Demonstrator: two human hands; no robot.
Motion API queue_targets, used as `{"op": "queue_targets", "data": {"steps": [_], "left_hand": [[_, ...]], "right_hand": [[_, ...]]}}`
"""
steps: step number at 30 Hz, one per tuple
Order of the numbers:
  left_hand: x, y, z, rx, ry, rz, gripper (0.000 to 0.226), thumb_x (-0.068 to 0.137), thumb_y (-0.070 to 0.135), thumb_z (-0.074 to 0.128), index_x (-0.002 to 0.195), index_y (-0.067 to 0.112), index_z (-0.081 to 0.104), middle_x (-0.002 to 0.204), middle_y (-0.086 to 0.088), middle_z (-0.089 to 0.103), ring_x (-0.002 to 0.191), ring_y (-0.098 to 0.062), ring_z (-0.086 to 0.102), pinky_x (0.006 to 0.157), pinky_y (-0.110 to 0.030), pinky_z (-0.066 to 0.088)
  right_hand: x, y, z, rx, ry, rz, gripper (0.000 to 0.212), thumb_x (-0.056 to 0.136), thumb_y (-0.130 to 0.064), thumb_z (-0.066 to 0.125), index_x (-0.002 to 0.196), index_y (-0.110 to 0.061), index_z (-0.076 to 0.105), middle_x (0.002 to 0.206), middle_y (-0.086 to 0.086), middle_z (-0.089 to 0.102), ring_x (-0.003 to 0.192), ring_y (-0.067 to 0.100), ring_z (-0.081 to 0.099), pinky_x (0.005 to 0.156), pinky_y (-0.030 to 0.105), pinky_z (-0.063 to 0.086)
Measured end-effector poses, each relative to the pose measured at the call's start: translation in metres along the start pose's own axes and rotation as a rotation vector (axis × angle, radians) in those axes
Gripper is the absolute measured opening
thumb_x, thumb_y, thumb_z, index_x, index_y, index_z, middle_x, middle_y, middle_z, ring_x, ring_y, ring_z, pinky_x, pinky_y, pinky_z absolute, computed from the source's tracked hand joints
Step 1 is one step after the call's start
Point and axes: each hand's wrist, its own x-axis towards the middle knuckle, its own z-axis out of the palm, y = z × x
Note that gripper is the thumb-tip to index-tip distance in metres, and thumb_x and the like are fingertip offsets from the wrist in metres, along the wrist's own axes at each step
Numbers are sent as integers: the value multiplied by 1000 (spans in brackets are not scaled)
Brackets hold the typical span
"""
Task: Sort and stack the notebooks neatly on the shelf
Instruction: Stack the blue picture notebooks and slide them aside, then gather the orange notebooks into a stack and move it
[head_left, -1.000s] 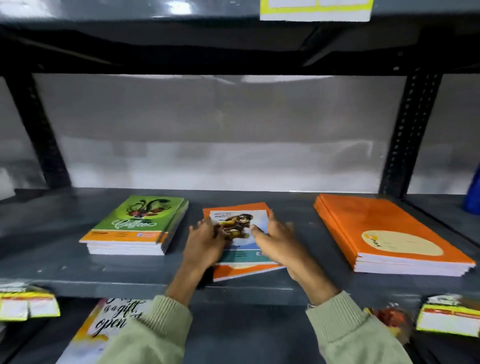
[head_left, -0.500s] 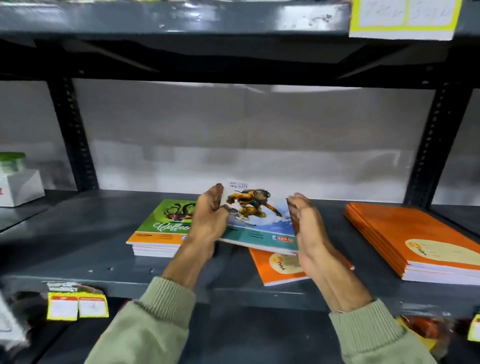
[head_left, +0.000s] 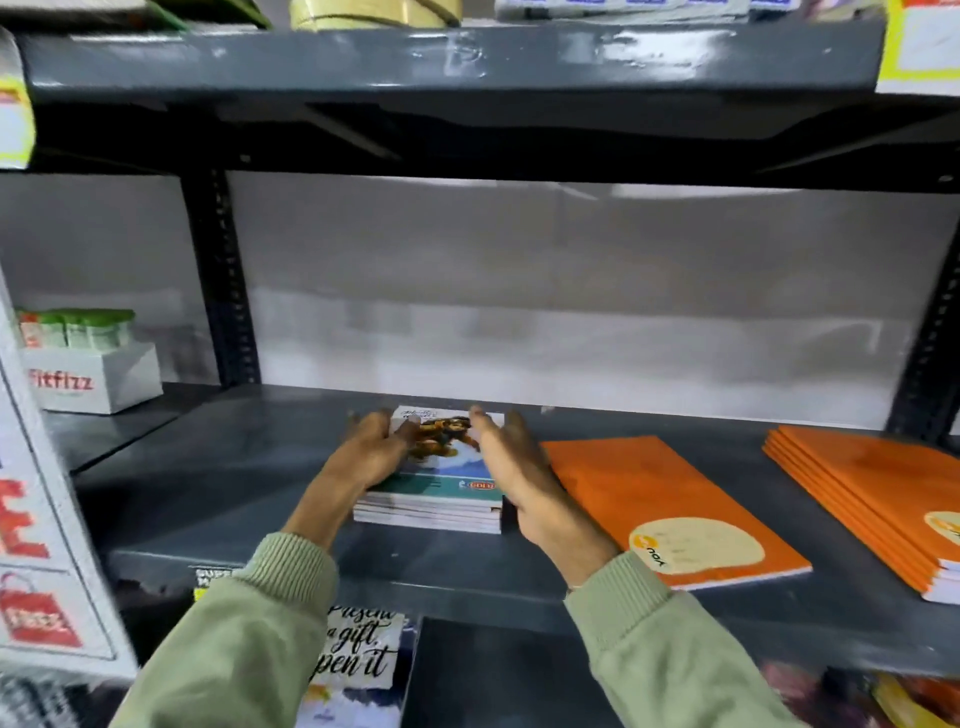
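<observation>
Both hands, the left hand (head_left: 371, 457) and right hand (head_left: 511, 467), lay flat and open against the sides of the small stack (head_left: 431, 499) on the shelf (head_left: 218, 499), gripping nothing, while the single orange notebook (head_left: 654, 499) just right of it seemingly awaited the orange pile (head_left: 872, 493) farther right.

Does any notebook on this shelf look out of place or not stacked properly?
Yes. One orange notebook lies alone, flat, between the small stack the hands square up and the orange stack at right. It seems to belong with that orange stack.
</observation>
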Motion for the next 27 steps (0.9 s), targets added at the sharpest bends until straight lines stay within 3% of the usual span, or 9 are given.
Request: {"op": "queue_targets", "data": {"steps": [2,4,9,13,16,19,21,25,27], "left_hand": [[-7,15,0,113,86,128,59,101,44,40,140,0,43,153,-19,41,146,-36,29,115,-42,30],[-24,41,5,-60,159,244,59,100,45,42,143,4,44,143,-9,53,128,-26,52,98,-21,44],[-65,93,73,-251,-113,256,30,99,49,42,89,29,62,75,20,58,82,-10,59,66,-5,41],[-84,104,146,11,-234,205,55,101,48,36,123,3,59,139,-20,58,138,-33,42,116,-38,28],[-86,109,173,45,-138,177,54,99,44,40,123,-3,52,144,-27,47,147,-44,21,123,-49,10],[-89,118,177,-351,-37,200,24,94,15,54,118,12,53,122,-8,64,122,-32,57,104,-48,45],[-94,127,177,-690,-109,128,53,90,-6,50,134,24,48,116,3,69,95,-10,72,78,-31,60],[-90,144,180,-1062,-78,95,75,81,-22,43,131,34,53,86,22,77,72,0,74,55,-24,59],[-86,151,173,-1256,-43,89,75,80,-24,46,133,28,56,102,18,77,86,-6,75,58,-28,60]], "right_hand": [[4,3,-21,22,0,-45,80,89,-66,42,153,-25,18,161,6,29,146,29,26,114,42,27],[10,2,-50,11,60,-71,82,88,-67,41,155,-29,13,163,3,26,150,26,19,118,44,21],[16,20,-133,-139,235,-51,86,86,-64,46,155,-23,17,159,9,35,147,29,28,117,44,25],[0,64,-192,-599,388,101,83,89,-63,41,150,-8,28,155,21,37,144,44,24,115,52,23],[-14,86,-203,-764,359,16,81,91,-58,41,150,-5,25,152,19,42,143,43,25,115,51,21],[-17,88,-208,-696,381,-50,77,92,-55,44,151,-9,27,150,15,46,143,41,27,115,52,20],[-18,86,-214,-567,391,-38,72,92,-51,49,150,-12,31,147,15,49,141,40,30,115,51,23],[-22,83,-232,-255,352,-19,62,90,-40,55,145,-17,40,133,12,61,130,29,49,109,45,38],[-25,79,-240,-127,309,3,53,89,-37,56,139,-23,46,115,2,69,113,19,60,99,35,45]]}}
